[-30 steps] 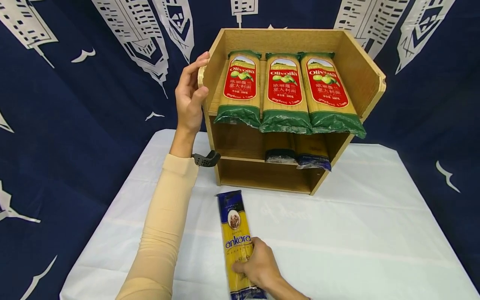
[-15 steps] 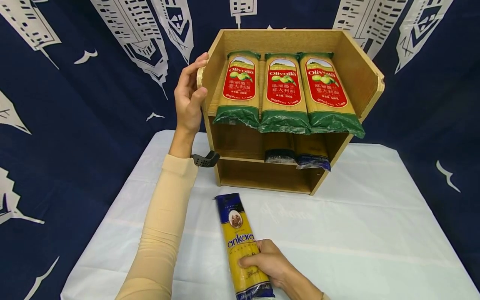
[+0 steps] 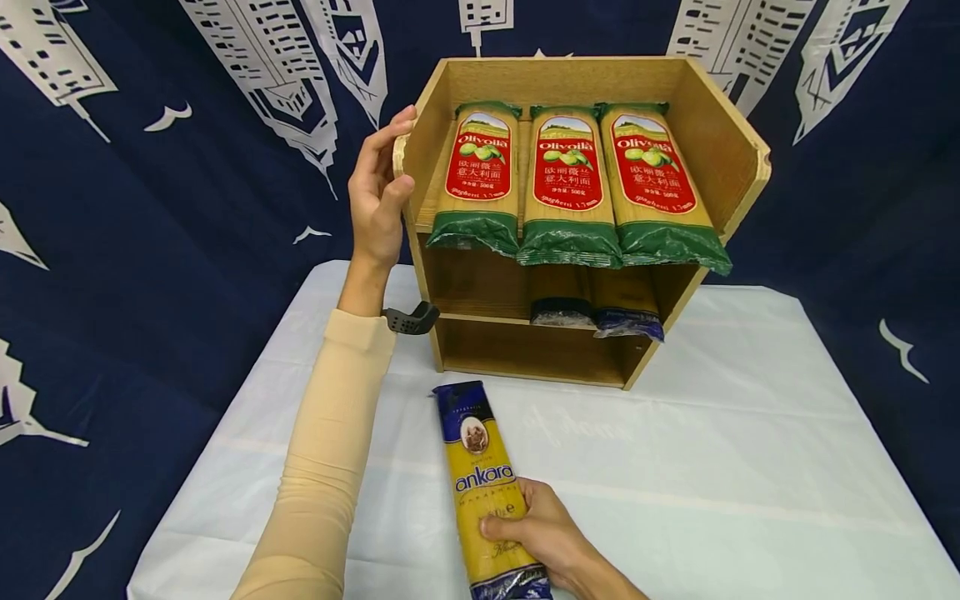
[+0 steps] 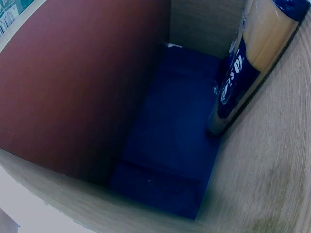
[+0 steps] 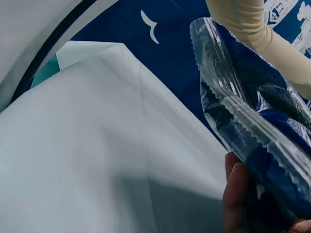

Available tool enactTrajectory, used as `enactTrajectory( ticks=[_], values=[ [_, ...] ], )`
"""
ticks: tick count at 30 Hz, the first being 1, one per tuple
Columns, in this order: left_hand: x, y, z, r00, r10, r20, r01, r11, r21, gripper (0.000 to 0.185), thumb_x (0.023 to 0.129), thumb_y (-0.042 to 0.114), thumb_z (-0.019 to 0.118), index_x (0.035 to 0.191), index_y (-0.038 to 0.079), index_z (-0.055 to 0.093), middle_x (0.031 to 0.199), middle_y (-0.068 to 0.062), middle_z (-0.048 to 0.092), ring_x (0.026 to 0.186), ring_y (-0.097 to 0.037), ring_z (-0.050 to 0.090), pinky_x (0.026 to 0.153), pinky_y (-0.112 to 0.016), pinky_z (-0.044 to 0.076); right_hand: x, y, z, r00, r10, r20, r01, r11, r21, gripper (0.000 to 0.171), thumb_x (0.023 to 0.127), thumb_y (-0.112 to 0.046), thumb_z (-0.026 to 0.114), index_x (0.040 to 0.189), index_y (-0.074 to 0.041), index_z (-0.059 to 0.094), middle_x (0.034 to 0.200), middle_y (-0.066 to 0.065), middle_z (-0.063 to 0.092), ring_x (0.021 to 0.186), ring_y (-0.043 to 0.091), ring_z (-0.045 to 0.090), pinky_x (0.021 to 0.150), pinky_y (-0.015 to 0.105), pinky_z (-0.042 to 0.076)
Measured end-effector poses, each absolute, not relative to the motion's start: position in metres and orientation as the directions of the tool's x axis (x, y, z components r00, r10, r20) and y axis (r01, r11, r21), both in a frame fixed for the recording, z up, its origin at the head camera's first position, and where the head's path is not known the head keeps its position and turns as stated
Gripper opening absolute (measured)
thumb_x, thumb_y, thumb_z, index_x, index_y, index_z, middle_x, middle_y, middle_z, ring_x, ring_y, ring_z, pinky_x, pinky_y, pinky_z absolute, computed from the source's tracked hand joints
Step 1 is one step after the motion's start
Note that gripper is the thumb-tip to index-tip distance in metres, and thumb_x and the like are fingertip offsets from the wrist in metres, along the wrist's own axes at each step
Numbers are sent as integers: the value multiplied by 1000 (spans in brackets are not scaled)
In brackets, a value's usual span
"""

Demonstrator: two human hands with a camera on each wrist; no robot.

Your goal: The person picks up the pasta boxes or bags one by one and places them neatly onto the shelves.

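Note:
My right hand (image 3: 542, 533) grips the lower half of a yellow and blue "ankara" spaghetti pack (image 3: 475, 468), with the thumb across its front. The pack points toward the shelf and leans slightly left. In the right wrist view, the clear crimped end of the spaghetti pack (image 5: 243, 114) rises beside my fingers (image 5: 236, 191). My left hand (image 3: 378, 204) holds the left side panel of a wooden shelf (image 3: 423, 162) near its top front corner, thumb at the front edge. The left wrist view looks into the shelf, and that hand is out of sight there.
Three green-ended Olivoilà spaghetti packs (image 3: 567, 175) lie side by side on the top level, their ends overhanging. Below, two more pasta packs (image 3: 626, 310) occupy the right of the middle level. The shelf stands on a white-covered table (image 3: 712, 450) before a dark blue patterned curtain (image 3: 187, 233).
My right hand has shifted slightly right with the spaghetti pack, whose lower end has swung right, so it slants more. My left hand stays on the shelf panel.

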State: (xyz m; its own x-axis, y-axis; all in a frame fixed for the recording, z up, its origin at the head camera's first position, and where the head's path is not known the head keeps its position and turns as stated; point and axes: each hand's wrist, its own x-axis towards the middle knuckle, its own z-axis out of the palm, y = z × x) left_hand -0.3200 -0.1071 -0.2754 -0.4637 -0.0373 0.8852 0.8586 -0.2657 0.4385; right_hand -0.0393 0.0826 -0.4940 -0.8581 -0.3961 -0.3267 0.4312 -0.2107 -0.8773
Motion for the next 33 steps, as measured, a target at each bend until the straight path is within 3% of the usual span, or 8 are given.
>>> enactTrajectory(
  ticks=[10,18,26,33],
  values=[
    [-319,-108,-275,-462,-35,886,858,-272,436,85,81,54,74,129,-13,53,144,-23,54,138,-30,47,116,-46,34,-35,91,-479,-889,-432,-151,284,-262,-922,60,81,4,75,133,14,46,110,27,67,93,36,71,79,50,59],
    [-320,-108,-275,-461,-29,887,858,-271,437,85,81,54,74,129,-13,53,145,-23,54,138,-30,47,116,-46,34,-31,94,-468,-880,-474,14,182,-365,-913,59,85,5,72,135,12,42,115,32,65,95,40,71,80,57,57],
    [-321,-109,-275,-452,-23,892,862,-268,430,84,82,53,73,128,-14,52,145,-24,54,138,-30,47,116,-47,34,-33,103,-452,-868,-487,101,101,-372,-923,68,84,4,74,140,11,36,117,31,62,99,42,70,81,57,57],
    [-321,-109,-275,-448,-22,894,860,-284,424,84,82,53,74,128,-14,53,145,-25,53,139,-31,47,116,-47,34,-37,109,-440,-868,-486,99,89,-350,-933,76,81,7,76,144,7,34,121,32,60,100,42,69,82,57,56]
  ],
)
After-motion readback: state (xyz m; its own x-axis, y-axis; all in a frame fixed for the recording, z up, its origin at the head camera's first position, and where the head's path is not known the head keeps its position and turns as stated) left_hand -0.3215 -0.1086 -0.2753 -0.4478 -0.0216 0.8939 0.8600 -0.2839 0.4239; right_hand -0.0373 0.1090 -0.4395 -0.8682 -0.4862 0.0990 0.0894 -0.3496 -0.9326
